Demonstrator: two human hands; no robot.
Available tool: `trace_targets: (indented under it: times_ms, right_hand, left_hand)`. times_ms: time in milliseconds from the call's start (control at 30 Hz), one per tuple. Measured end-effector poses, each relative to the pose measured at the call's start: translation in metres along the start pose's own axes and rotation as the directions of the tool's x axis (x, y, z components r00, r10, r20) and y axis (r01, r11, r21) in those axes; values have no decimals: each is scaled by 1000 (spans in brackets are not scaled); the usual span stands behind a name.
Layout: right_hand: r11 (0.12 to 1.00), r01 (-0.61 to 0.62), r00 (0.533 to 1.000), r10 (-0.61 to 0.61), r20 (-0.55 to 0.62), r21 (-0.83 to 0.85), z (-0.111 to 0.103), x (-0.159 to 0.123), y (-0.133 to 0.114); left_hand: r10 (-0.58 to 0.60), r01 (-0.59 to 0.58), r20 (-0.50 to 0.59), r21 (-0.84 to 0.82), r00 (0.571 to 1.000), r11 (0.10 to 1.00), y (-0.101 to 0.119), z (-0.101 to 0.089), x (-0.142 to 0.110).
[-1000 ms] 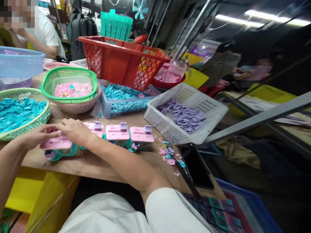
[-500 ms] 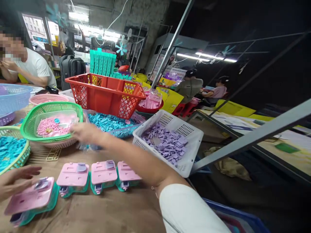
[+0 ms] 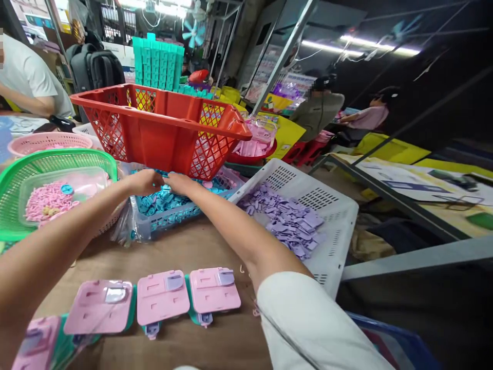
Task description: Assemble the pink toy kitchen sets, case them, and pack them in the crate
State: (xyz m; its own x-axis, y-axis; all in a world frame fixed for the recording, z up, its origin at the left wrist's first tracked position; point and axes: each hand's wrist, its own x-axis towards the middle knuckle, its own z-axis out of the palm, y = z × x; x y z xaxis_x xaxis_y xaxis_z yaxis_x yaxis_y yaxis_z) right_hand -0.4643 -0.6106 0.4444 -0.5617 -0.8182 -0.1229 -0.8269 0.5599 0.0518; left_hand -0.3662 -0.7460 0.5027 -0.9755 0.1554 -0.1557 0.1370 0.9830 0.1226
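Observation:
Both of my hands are over the basket of small blue plastic pieces (image 3: 169,218), close together near its middle. My left hand (image 3: 143,182) has its fingers curled inward; whatever is between them is too small to make out. Just to its right, my right hand (image 3: 180,184) is bent down at the pieces with its fingers drawn together, and its fingertips are partly hidden. In front of me a row of pink-lidded toy boxes with teal bases lies on the table, among them one pink-lidded box (image 3: 164,298) in the middle and another pink-lidded box (image 3: 213,290) at the right end.
A red basket (image 3: 154,123) stands behind the blue pieces. To the right is a tilted white crate (image 3: 327,205) with purple pieces. A green basket (image 3: 23,169) at left holds a tub of pink pieces. A metal post (image 3: 283,56) rises behind the crate. Other people sit farther off.
My right hand has moved right from the green basket to the blue pieces. My left hand has left the pink-lidded box and reached forward beside it. The view has shifted.

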Motion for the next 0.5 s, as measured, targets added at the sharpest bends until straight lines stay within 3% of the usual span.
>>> trace_targets:
  times_ms: [133, 333, 433, 500]
  right_hand:
    - [995, -99, 995, 99, -17, 1, -4, -31, 18]
    - [958, -261, 965, 258, 38, 121, -3, -60, 36]
    - [935, -326, 942, 308, 135, 141, 7, -54, 45]
    - [921, -359, 924, 328, 199, 149, 12, -46, 51]
  left_hand:
    - [8, -10, 69, 25, 998, 1000, 14, 35, 51]
    - [-13, 11, 71, 32, 997, 999, 20, 57, 69]
    - [-124, 123, 30, 46, 992, 991, 15, 58, 68]
    - [-261, 265, -68, 60, 963, 962, 9, 58, 67]
